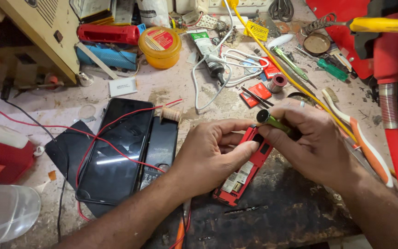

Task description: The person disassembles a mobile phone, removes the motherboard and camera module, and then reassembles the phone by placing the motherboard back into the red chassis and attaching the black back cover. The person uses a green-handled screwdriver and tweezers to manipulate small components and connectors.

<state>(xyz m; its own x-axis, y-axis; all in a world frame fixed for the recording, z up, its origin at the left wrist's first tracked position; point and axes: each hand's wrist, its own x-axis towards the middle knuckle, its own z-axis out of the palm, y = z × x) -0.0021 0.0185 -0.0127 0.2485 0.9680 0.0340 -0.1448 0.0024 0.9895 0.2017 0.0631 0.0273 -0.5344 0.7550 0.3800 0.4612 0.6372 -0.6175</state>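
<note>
Red phone body (241, 173), its back cover off so the inner frame and small labels show, lies tilted over the dark worn patch at the near edge of the workbench (171, 90), propped up by the left hand (213, 150). That hand grips the upper part of the phone, thumb across its face and fingers curled behind, apparently to keep it steady and angled toward the tool. The right hand (312, 140) is closed around a green-handled screwdriver (272, 122), held almost upright with its dark cap end showing above the fingers, so the tip seems to bear down on the phone's top end; the tip itself is hidden behind the fingers, and no screw can be made out. Just left of the hands a black smartphone (116, 152) lies flat, screen up, with thin red wires (111, 127) draped over it, and a black back panel (161, 147) sits touching its right side. A toothbrush (353, 127) rests beside the right wrist. The clutter farther back is too crowded to sort, and a clear bottle (3, 212) is cut off at the left edge.
</note>
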